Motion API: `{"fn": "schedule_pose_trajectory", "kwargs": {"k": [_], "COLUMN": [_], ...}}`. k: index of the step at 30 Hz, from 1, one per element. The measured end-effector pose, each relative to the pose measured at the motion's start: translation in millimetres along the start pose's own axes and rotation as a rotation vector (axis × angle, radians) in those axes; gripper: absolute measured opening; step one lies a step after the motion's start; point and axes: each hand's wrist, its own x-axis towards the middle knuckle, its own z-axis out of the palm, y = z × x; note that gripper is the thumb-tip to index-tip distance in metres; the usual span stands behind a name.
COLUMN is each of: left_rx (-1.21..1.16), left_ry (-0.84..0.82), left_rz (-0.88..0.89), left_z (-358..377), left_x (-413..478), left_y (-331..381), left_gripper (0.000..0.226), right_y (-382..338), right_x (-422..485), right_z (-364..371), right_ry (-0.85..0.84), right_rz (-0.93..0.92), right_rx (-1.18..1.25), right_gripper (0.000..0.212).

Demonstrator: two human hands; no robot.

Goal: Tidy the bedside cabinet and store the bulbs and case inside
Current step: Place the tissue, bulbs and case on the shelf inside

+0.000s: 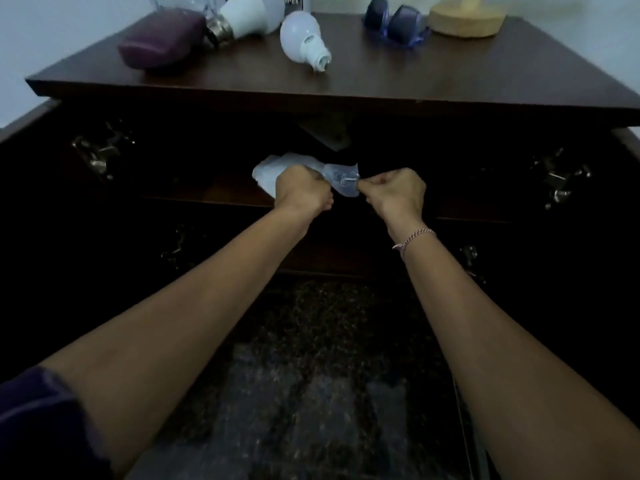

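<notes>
Between your two fists, at the mouth of the open cabinet, a clear plastic bag (341, 181) is stretched. Your right hand (398, 194) is closed tight, thumb and forefinger pinching the bag's free end, and your left hand (301, 194) is curled shut around its neck, where the white bundled part (273, 168) lies on the dark shelf (207, 188). What is inside the bag is too blurred to tell; small metal pieces seem to show. I judge that you are closing or tying this bag while clearing the inside, so storing is not yet begun. The bag's long axis runs left to right, its loose end pointing to your right. On the cabinet top (450, 74) wait the small white bulb (298, 38), its long axis diagonal and its base pointing toward you and to the right, the bigger bulb (242, 17), its metal base pointing left toward the purple case (156, 43), and beside them blue goggles (398, 22). Next you need to free one hand and lift the bulbs gently, because they may roll.
</notes>
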Motion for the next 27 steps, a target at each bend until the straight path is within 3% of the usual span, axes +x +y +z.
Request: {"fn": "schedule_pose_trajectory", "kwargs": {"k": [4, 7, 12, 17, 21, 25, 27], "left_rx": [-0.026, 0.07, 0.116, 0.148, 0.004, -0.417, -0.471], "left_ry": [-0.002, -0.078, -0.092, -0.088, -0.107, 0.005, -0.029], "left_rz": [-0.033, 0.017, -0.025, -0.006, -0.095, -0.348, -0.358], "left_z": [8, 15, 21, 19, 17, 20, 22], "left_x": [35, 42, 50, 49, 46, 48, 53], "left_y": [3, 0, -13, -16, -13, -7, -7], "left_gripper": [0.03, 0.02, 0.005, 0.023, 0.01, 0.023, 0.018], "right_y": [5, 14, 19, 22, 18, 11, 7], "right_x": [27, 42, 56, 69, 74, 67, 65], "right_z": [0, 4, 3, 6, 6, 1, -1], "right_ry": [0.032, 0.025, -0.036, -0.1, -0.157, -0.202, -0.222], "right_rz": [-0.032, -0.002, 0.054, 0.109, 0.171, 0.22, 0.243], "right_rx": [-0.064, -0.092, -0.09, -0.132, -0.175, -0.244, -0.253], "right_gripper": [0.016, 0.026, 0.024, 0.042, 0.047, 0.046, 0.047]}}
